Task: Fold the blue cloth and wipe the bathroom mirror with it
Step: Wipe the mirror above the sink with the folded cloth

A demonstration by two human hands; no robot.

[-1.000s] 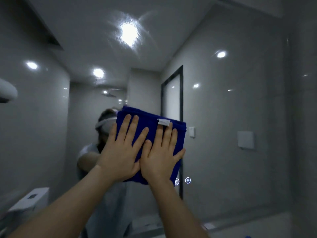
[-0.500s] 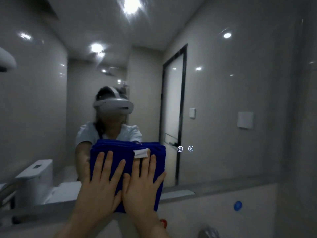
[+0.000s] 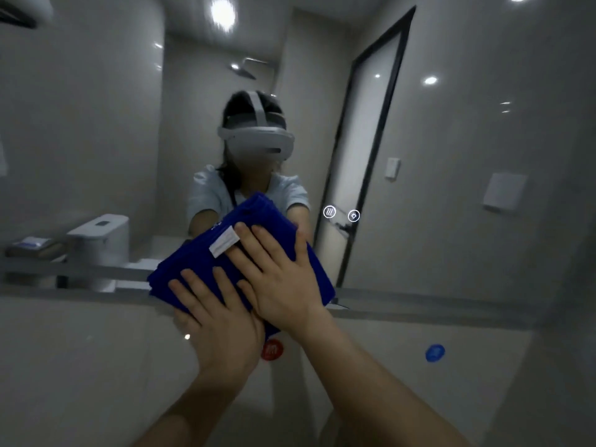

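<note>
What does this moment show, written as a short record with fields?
blue cloth: folded, tilted, flat against the mirror at its lower edge
white label: on the cloth, facing the camera
left hand: fingers straight, presses the cloth's lower part
right hand: fingers straight, presses the cloth higher up, beside the left
below the mirror: red sticker and blue sticker on the wall
</note>
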